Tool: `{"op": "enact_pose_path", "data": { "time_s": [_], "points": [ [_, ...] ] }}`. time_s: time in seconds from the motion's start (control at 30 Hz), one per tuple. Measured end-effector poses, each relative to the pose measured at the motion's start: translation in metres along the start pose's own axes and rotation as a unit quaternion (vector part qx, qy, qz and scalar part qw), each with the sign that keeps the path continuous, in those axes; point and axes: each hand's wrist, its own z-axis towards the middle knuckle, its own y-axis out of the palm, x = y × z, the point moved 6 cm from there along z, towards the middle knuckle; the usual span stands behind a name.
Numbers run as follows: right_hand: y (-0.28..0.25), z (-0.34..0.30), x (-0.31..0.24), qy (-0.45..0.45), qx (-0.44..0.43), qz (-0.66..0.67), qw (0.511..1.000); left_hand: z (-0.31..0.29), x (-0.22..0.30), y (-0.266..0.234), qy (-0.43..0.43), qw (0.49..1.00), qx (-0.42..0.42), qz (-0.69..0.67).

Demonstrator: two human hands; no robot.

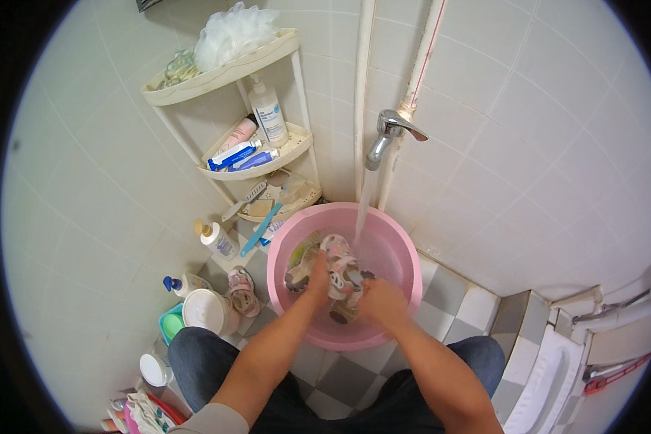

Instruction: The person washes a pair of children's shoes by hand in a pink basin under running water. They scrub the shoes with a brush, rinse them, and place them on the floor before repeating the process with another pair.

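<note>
the fingers of the left hand (319, 278) are closed on the side of a pink-and-white child's shoe (338, 259), holding it tilted inside a pink plastic basin (406, 318). the fingers of the right hand (384, 303) are curled beside the shoe's near end; what they grip, if anything, is hidden, so i cannot tell. a beige, brownish item (300, 269), perhaps another shoe, lies in the basin left of the left hand. above, a chrome lever tap (385, 137) runs a stream of water (362, 206) into the basin behind the shoe. a similar pink-and-white shoe (243, 292) rests on the checkered tile floor (351, 380), left of the basin, next to a white lidded tub (204, 312). a cream corner shelf (296, 148) stands behind, with a white pump bottle (268, 112) on its middle tier.
</note>
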Motion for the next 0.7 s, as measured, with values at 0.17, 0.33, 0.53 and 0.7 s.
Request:
{"op": "enact_pose_path", "data": {
  "time_s": [0.17,0.33,0.53,0.7],
  "points": [
    [0.016,0.013,0.009,-0.01,-0.028,-0.017,0.999,0.0,-0.051,0.0,-0.04,0.994,0.102,0.004],
    [0.018,-0.002,0.007,-0.037,-0.058,-0.018,0.997,-0.004,-0.026,-0.016,-0.07,0.997,0.025,-0.027],
    [0.005,0.009,0.005,-0.011,0.003,0.002,1.0,0.001,-0.06,-0.003,-0.063,0.994,0.069,-0.056],
    [0.031,0.006,0.018,0.015,-0.049,0.202,0.978,-0.009,-0.022,0.003,-0.031,0.999,0.024,0.019]
  ]
}}
